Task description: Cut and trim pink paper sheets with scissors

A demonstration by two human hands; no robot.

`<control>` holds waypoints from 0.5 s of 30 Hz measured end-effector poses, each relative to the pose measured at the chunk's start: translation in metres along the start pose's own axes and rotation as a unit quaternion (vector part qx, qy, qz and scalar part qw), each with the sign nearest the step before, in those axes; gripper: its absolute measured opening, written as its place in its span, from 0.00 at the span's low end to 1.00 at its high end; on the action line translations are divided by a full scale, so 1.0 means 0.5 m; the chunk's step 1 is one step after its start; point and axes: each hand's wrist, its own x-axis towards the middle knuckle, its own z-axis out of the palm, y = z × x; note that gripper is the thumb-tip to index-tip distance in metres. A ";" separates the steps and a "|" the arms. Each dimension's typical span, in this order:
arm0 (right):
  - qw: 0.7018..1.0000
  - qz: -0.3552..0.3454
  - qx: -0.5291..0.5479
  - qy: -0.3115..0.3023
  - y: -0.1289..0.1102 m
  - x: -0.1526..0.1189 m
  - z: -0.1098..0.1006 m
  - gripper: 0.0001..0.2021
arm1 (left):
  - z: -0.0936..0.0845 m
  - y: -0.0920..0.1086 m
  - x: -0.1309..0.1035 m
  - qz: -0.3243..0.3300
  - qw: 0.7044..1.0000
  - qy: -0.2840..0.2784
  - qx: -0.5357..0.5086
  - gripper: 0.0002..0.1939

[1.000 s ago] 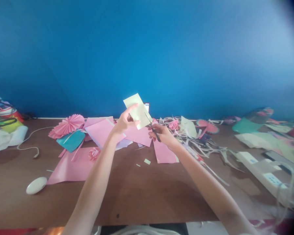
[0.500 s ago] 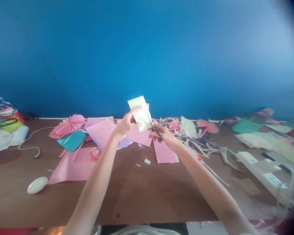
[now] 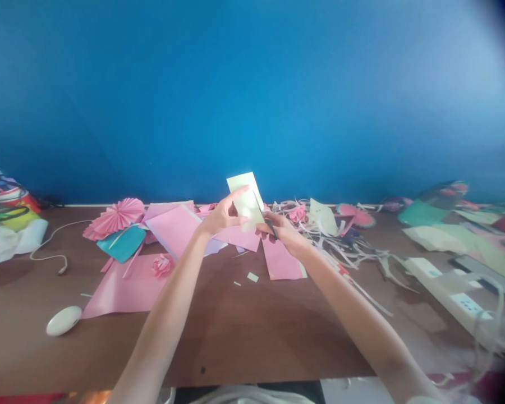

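My left hand (image 3: 224, 215) grips a pale yellow paper (image 3: 244, 182) by its left side, thumb and fingers on it, raised above the far part of the table. In my right hand (image 3: 281, 230) are dark-handled scissors (image 3: 270, 224), with their blades pointing up and left at the right side of the paper. Whether the blades are apart is hard to make out. Pink sheets (image 3: 280, 261) lie on the table beneath and around both hands. Small pale scraps (image 3: 253, 277) rest on the brown surface below the hands.
On the left are a pink paper fan (image 3: 124, 215), a teal piece (image 3: 122, 242), a pink paper rose (image 3: 162, 265) and a white oval object (image 3: 64, 321). To the right lie tangled paper strips (image 3: 353, 252) and a white power strip (image 3: 450, 292). A blue wall (image 3: 252, 84) stands behind.
The pale yellow paper and my left hand have moved slightly right and down, with the paper now more upright. My right hand with the scissors has hardly moved.
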 end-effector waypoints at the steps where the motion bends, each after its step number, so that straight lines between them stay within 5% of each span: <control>1: 1.000 -0.001 0.001 0.001 0.001 0.001 -0.001 0.18 | 0.001 0.001 0.000 -0.011 1.000 -0.010 -0.018 0.49; 15: 0.999 -0.022 0.027 0.017 0.010 0.001 0.000 0.18 | 0.017 0.005 0.002 0.018 0.997 0.042 0.063 0.44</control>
